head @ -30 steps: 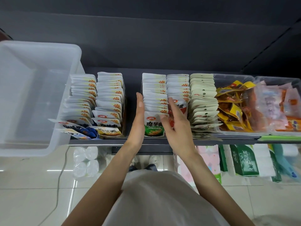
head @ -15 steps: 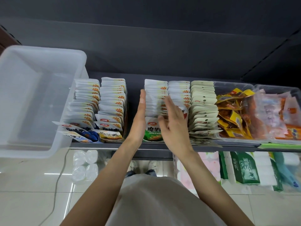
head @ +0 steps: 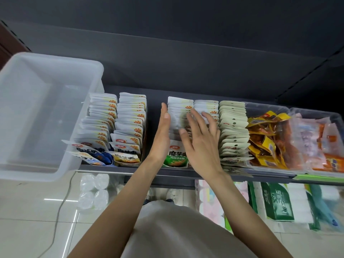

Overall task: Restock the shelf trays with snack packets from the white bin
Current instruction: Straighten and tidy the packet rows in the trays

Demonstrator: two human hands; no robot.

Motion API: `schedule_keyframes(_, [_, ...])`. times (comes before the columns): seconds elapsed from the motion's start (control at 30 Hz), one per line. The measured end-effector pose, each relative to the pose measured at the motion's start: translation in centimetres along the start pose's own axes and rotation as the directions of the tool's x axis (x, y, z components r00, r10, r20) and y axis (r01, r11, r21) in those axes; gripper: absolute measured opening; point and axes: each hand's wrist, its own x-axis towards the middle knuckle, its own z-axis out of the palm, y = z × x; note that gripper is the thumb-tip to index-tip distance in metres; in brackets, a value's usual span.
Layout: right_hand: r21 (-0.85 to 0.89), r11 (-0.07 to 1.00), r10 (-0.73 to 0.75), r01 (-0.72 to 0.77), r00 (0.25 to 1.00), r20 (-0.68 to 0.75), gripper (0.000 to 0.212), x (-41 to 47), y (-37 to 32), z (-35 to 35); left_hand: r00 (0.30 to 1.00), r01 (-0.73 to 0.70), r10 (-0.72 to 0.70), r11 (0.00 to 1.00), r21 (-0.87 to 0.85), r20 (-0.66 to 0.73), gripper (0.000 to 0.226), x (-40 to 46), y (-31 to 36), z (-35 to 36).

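Head view: two bare hands are being held over the middle rows of snack packets (head: 178,116) on the dark shelf (head: 186,174). The left hand (head: 161,135) is being laid flat, fingers straight and together, against the left side of the row fronted by a green packet (head: 176,157). Nothing is being gripped by it. The right hand (head: 201,144) is being spread wide, palm down, across the packet tops, holding nothing. Red logos and large black Chinese characters are being shown on the front packets; "20%" is being shown in orange on many tops. The white bin (head: 42,112) is being seen at the shelf's left end, its visible interior bare. Clear trays (head: 268,108) of yellow and orange packets are being seen to the right.
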Motion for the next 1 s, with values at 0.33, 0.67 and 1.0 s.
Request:
schedule_keyframes(0.33, [-0.047,0.998,-0.044,0.051,0.991,0.126,0.052,4.3,1.0,0.3,1.000,0.020,-0.019,0.999,0.027,-0.022,0.090,2.5,0.7,-0.2])
schedule_keyframes(0.67, [0.126,0.990,-0.080,0.069,0.993,0.087,0.050,3.8,1.4,-0.7,1.000,-0.023,0.023,1.000,0.008,0.000,0.042,-0.2,3.1,1.0])
schedule_keyframes(1.0, [0.281,0.960,0.016,0.005,0.997,-0.074,0.038,-3.1,2.3,-1.4,1.000,0.025,-0.025,0.998,-0.050,0.009,0.033,-4.8,0.2,0.9])
